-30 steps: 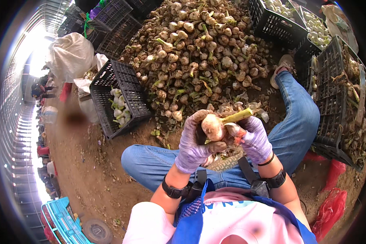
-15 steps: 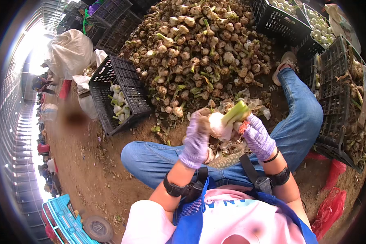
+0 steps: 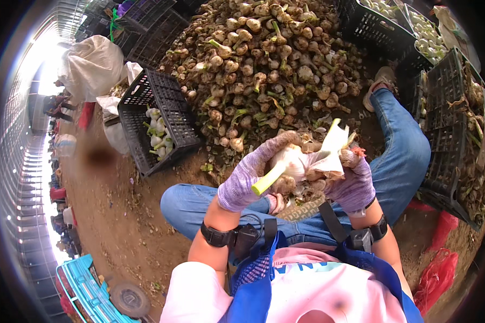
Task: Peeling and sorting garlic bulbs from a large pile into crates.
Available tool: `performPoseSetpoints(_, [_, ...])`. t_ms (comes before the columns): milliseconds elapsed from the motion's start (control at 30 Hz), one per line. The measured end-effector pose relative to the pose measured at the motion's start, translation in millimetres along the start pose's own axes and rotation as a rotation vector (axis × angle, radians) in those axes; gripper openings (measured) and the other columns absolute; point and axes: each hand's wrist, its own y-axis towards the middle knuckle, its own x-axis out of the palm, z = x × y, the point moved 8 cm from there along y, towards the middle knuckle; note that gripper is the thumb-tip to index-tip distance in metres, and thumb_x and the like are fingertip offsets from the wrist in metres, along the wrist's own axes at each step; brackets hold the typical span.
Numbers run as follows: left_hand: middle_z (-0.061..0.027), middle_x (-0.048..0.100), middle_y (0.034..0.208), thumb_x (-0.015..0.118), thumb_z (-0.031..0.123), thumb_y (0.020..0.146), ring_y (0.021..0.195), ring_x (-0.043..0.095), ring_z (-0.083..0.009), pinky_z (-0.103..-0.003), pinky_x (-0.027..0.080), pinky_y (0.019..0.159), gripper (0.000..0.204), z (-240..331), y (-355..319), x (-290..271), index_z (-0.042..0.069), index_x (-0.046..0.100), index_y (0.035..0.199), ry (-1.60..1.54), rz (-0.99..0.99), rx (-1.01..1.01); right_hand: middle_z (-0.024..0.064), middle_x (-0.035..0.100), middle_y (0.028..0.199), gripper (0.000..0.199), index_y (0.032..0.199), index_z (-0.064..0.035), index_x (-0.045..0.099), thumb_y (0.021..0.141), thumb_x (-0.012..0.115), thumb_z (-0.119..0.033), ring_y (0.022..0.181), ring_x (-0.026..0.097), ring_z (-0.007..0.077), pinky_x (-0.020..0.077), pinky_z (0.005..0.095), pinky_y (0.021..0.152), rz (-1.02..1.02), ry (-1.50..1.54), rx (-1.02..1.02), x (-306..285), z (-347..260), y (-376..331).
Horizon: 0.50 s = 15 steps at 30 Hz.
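Over my crossed legs, my left hand [image 3: 253,168], in a purple knit glove, is closed around a whitish garlic bulb [image 3: 292,162]. Its cut green stem points down to the left. Close beside it, my right hand [image 3: 355,184], also gloved, grips a strip of pale garlic skin [image 3: 331,161] with a piece of green stalk standing up from it. The bulb and the skin meet or nearly meet between the hands; whether they are still joined I cannot tell. Something orange-red shows at the right fingertips. Loose dry peelings [image 3: 307,189] lie below the hands.
A large heap of unpeeled garlic [image 3: 275,70] rises in front of me. To its left a tilted black crate [image 3: 170,116] holds some cleaned bulbs. Crates of pale bulbs [image 3: 428,40] and a crate side [image 3: 442,129] stand right. A blue cart [image 3: 91,290] is at lower left.
The bulb has turned, its stem swinging from upper right to lower left, and now sits in my left hand. My right hand has pulled a strip of skin and stalk to the right.
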Motion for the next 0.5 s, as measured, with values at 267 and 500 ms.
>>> performPoseSetpoints(267, [-0.01, 0.056, 0.114, 0.071, 0.008, 0.074, 0.102, 0.056, -0.0172, -0.027, 0.049, 0.083, 0.036, -7.2, -5.5, -16.6, 0.002, 0.058, 0.107, -0.538, 0.192, 0.132, 0.0241, 0.05, 0.115, 0.048, 0.116, 0.0074, 0.044, 0.082, 0.057, -0.024, 0.102, 0.055, 0.0345, 0.0474, 0.044, 0.091, 0.102, 0.046, -0.406, 13.5, -45.2, -6.0])
performPoseSetpoints(500, [-0.015, 0.054, 0.116, 0.065, 0.021, 0.08, 0.103, 0.057, -0.0262, -0.034, 0.058, 0.072, 0.051, -52.3, -21.8, -27.8, 0.002, 0.045, 0.123, -1.235, 0.601, -0.147, 0.0193, 0.05, 0.118, 0.049, 0.13, -0.0038, 0.035, 0.085, 0.052, -0.009, 0.102, 0.055, 0.0269, 0.0503, 0.0372, 0.086, -0.016, -0.178, -0.594, 50.3, -85.1, -28.6])
